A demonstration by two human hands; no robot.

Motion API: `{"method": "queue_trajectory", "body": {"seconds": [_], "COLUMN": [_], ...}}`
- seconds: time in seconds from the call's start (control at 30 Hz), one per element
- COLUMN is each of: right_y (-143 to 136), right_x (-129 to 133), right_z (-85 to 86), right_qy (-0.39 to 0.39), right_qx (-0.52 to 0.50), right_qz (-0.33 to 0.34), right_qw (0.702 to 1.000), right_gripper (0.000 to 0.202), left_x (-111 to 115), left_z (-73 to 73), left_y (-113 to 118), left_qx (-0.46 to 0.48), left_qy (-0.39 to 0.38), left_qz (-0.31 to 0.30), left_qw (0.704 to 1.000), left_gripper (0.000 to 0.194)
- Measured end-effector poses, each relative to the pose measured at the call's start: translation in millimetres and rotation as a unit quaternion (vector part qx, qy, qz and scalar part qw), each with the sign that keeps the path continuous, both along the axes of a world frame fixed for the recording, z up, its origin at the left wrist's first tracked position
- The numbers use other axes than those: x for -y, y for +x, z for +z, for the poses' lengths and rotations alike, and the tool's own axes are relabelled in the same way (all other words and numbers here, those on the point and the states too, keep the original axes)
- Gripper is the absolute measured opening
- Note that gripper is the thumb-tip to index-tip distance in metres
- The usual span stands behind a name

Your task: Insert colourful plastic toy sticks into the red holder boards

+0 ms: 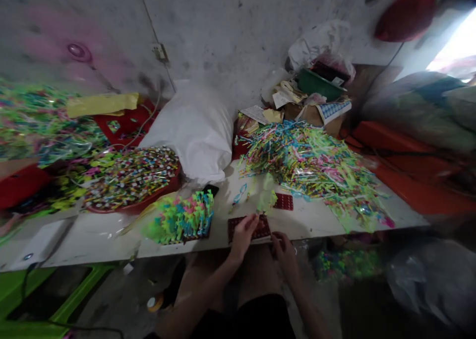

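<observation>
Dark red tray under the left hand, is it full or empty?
Looks mostly empty: bare patterned surface shows on the dark red tray either side of the left hand. Beneath the hand, I cannot tell.

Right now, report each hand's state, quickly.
Left hand: above the dark-red, rectangular, dimpled tray, fingers bent; whether it holds anything cannot be told.
Right hand: fingers curled near the tray's right end; grip cannot be told.
</observation>
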State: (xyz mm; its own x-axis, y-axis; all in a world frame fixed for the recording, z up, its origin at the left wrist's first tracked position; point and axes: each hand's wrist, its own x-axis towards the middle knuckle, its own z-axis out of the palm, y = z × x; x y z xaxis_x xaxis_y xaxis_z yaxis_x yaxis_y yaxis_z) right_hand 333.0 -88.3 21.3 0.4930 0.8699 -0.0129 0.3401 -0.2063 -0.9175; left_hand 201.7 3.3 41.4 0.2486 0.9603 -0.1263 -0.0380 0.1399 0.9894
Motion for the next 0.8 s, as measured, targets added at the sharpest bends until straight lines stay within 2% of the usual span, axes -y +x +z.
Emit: {"method": "queue_trajectory", "body": {"seconds": [0.1, 0.2, 0.33, 0.5, 0.57, 0.63, 0.73, 0.8], "right_y": [-31.3, -47.5, -43.4, -17.0, -3.4, 9.6, 22.9, 26.6], "right_x": [3.5, 5.5, 1.6, -22.5, -36.2, -49.3, -62.4, -65.5], "right_z": [19.9, 25.8, 27.1, 24.0, 16.5, 5.6, -12.1, -21.3], "right_qy": [0.027, 0.028, 0.010, -0.036, -0.045, -0.067, -0.110, -0.128], "right_qx": [-0.044, -0.062, -0.057, -0.095, -0.052, 0.009, 0.059, 0.076], "right_qz": [0.003, -0.026, -0.013, 0.061, 0.074, 0.051, 0.026, 0.025], "right_qw": [0.999, 0.997, 0.998, 0.993, 0.995, 0.996, 0.992, 0.989], "right_gripper": [0.056, 0.058, 0.058, 0.054, 0.048, 0.046, 0.044, 0.043], "left_x": [56.0, 74.2, 56.5, 21.0, 10.0, 2.5, -0.8, 1.0], "left_z": [0.5, -0.3, -9.9, -38.4, -50.8, -62.2, -76.0, -82.4], "left_y": [-10.3, -19.5, -26.6, -31.7, -33.2, -35.2, -39.0, -41.2], "left_qx": [-0.064, -0.097, -0.128, -0.202, -0.264, -0.346, -0.450, -0.485], "left_qy": [0.110, 0.142, 0.143, 0.231, 0.266, 0.286, 0.295, 0.301], "left_qz": [-0.042, -0.061, -0.053, -0.110, -0.141, -0.184, -0.245, -0.269], "left_qw": [0.991, 0.983, 0.980, 0.945, 0.916, 0.874, 0.807, 0.776], "left_gripper": [0.030, 0.026, 0.020, 0.020, 0.032, 0.051, 0.073, 0.080]}}
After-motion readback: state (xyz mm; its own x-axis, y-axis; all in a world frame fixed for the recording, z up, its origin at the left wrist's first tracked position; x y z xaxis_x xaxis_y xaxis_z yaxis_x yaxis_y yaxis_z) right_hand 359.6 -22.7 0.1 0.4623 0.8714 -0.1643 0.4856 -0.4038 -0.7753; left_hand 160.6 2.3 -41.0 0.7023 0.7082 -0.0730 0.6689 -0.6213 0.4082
